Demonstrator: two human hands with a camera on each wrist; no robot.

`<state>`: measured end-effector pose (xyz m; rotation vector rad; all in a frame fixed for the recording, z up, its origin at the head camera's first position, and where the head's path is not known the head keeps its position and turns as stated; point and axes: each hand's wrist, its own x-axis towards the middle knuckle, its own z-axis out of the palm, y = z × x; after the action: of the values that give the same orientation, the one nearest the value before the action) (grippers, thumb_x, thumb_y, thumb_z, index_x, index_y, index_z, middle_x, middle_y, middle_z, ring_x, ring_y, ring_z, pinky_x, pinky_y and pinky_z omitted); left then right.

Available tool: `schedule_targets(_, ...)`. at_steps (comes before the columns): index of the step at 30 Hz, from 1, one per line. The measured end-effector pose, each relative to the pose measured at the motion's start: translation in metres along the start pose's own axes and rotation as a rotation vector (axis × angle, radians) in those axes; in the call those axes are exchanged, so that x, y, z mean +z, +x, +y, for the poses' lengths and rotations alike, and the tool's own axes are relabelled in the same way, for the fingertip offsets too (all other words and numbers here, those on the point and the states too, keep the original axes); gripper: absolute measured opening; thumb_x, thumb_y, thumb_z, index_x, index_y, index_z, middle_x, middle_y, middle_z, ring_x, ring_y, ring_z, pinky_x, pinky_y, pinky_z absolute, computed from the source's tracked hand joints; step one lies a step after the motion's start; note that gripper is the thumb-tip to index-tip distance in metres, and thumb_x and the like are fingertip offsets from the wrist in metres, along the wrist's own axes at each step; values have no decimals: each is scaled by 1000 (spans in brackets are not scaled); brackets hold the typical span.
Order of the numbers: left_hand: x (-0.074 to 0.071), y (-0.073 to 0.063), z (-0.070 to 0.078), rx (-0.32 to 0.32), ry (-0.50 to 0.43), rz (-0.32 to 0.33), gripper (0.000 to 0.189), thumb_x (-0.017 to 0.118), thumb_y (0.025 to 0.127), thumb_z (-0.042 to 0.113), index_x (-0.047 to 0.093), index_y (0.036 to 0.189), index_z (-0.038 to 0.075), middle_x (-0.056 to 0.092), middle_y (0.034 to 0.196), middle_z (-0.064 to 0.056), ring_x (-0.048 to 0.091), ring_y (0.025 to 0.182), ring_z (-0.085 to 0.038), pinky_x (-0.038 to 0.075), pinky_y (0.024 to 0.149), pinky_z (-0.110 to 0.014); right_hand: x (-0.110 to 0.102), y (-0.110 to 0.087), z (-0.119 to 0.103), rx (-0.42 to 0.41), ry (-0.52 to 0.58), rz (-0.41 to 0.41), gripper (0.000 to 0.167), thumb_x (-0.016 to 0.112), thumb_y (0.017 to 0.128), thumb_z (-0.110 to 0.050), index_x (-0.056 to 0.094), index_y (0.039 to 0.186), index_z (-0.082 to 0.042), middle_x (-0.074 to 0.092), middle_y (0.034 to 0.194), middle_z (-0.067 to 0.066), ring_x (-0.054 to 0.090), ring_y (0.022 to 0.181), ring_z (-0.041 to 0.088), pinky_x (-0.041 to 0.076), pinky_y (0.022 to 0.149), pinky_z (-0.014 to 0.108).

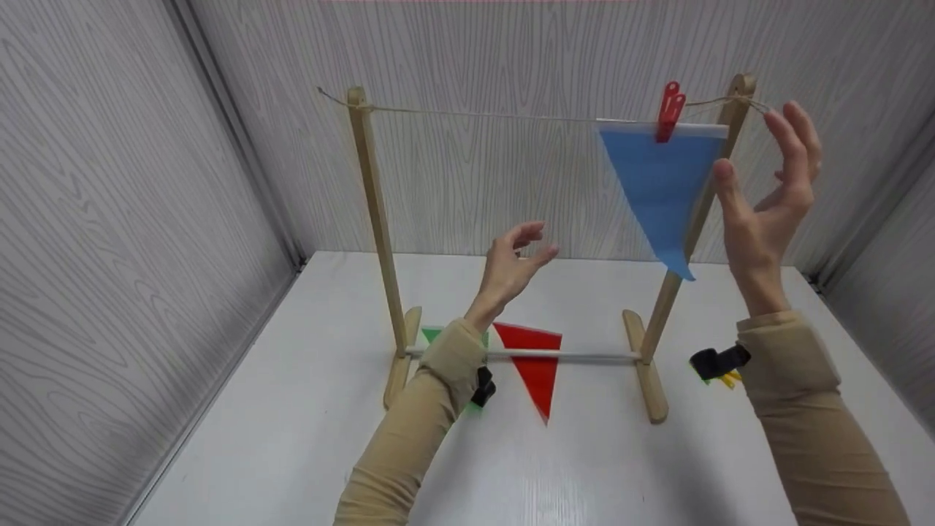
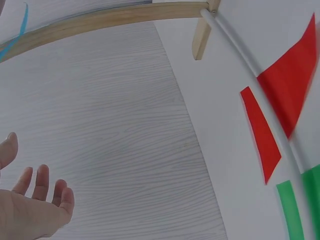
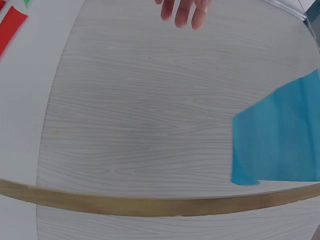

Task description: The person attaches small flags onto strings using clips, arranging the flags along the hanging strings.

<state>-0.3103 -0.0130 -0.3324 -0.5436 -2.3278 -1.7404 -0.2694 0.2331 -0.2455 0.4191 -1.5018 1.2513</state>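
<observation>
A blue triangular pennant (image 1: 657,183) hangs from the string (image 1: 482,114), held by a red clothespin (image 1: 670,113) near the right post. My right hand (image 1: 771,190) is raised just right of the pennant, thumb and fingers spread apart with nothing between them. Lower down, between the posts, my left hand (image 1: 511,263) hovers in the air with loosely bent fingers and holds nothing. In the left wrist view that hand (image 2: 37,205) shows separated fingers. Flat on the table lie a red pennant (image 1: 537,380) and a green pennant (image 1: 431,334), the green one mostly behind the left sleeve.
Two wooden posts (image 1: 376,219) on feet carry the string and are joined low down by a white rod (image 1: 592,356) that crosses above the pennants. A yellow clothespin (image 1: 729,379) lies by the right sleeve, partly covered. Grey wood-grain walls (image 1: 467,190) enclose the white table (image 1: 292,438).
</observation>
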Motion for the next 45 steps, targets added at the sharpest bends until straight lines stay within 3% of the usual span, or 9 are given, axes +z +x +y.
schedule_targets(4,1,-8,-18,-34,11,-13,45,66,92,21,54,133,8,59,130,-10,50,125,-23,39,110,-37,1,-24,4,52,18,51,64,71,83,-38,54,130,2,45,144,15,37,133,17,25,97,25)
schedule_targets(10,4,-22,-47,-69,29,-39,44,66,92,21,54,133,8,59,130,-12,50,124,-26,41,108,-39,0,-66,22,121,69,114,52,69,83,-15,54,129,2,49,135,2,40,120,17,27,92,23)
schedule_targets(17,10,-41,-78,-177,59,-61,44,65,92,20,53,133,10,58,129,-11,51,121,-26,45,104,-41,-2,-121,46,199,85,129,43,66,81,2,54,121,11,54,114,-3,44,101,18,32,84,23)
schedule_targets(22,15,-53,-97,-235,91,-79,44,65,92,20,53,132,9,58,128,-12,52,120,-29,46,103,-42,-4,-160,67,366,118,-5,37,63,87,4,53,122,13,56,105,2,50,92,18,41,78,19)
schedule_targets(29,19,-69,-115,-308,128,-136,46,65,92,20,51,134,7,55,134,-15,50,126,-33,46,104,-45,-9,-199,99,752,42,-239,33,64,93,-14,60,123,-2,61,107,-1,58,98,9,50,82,14)
schedule_targets(33,21,-74,-124,-321,148,-163,44,65,92,17,52,132,5,55,133,-17,54,122,-32,48,102,-44,-10,-213,106,904,60,-357,36,65,93,-18,58,123,0,61,112,1,60,99,11,53,83,20)
schedule_targets(39,23,-80,-129,-300,193,-214,36,64,93,15,56,125,2,58,128,-17,55,118,-31,47,102,-44,-10,-230,114,1090,122,-458,43,64,94,-19,53,128,4,60,120,7,63,106,17,53,90,28)
schedule_targets(45,25,-86,-131,-313,272,-254,34,64,92,15,58,124,6,60,127,-11,54,116,-26,48,102,-39,-8,-239,120,1251,260,-452,45,67,92,-16,53,129,4,57,131,17,58,109,22,51,97,34)
